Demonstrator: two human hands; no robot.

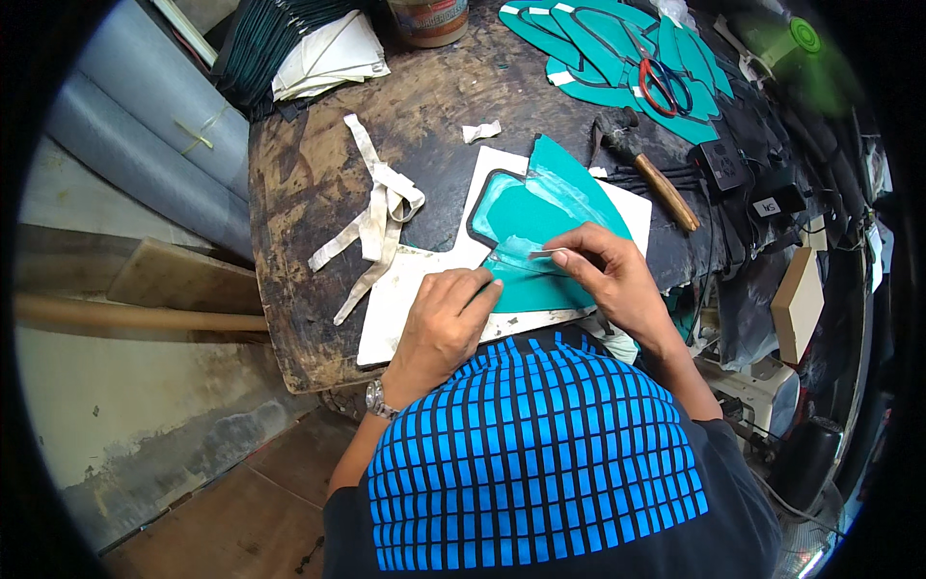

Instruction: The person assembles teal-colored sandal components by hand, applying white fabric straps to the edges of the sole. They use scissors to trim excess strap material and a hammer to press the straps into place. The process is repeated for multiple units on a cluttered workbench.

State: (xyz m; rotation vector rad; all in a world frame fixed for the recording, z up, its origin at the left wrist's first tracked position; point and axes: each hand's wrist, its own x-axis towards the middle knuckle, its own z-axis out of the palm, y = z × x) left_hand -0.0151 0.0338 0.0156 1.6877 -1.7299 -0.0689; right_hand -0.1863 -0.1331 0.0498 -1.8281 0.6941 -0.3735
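The teal leather piece (540,227) lies on a white cutting board (405,299) near the front edge of the dark, worn workbench (289,241), directly ahead of the person's chest. Its long axis runs diagonally, from the board's near edge up and away toward the bench's far right, with a dark-bordered lobe at its left side.

The left hand (446,314) rests palm down at the near left edge of the leather, fingers together and pressed flat, pinning the piece to the board; it grips nothing. The right hand (608,265) sits just to the right, over the middle of the piece, fingers pinched around a thin, pale, blade-like tool (542,254) that points leftward toward the left hand's fingertips. It may be a small knife or a skiving blade; the view is too small to tell. The two hands are close together, the tool's tip lying between them on the leather, and the right hand is the nearer to the centre of the piece.

Left of the board, strips of off-white webbing (378,217) lie tangled on the bench. Beyond the board to the right rests a wooden-handled hammer (648,166), its handle pointing toward the right edge. At the far right corner lies a stack of more teal cut pieces (598,43) with red-handled scissors (661,87) on top.
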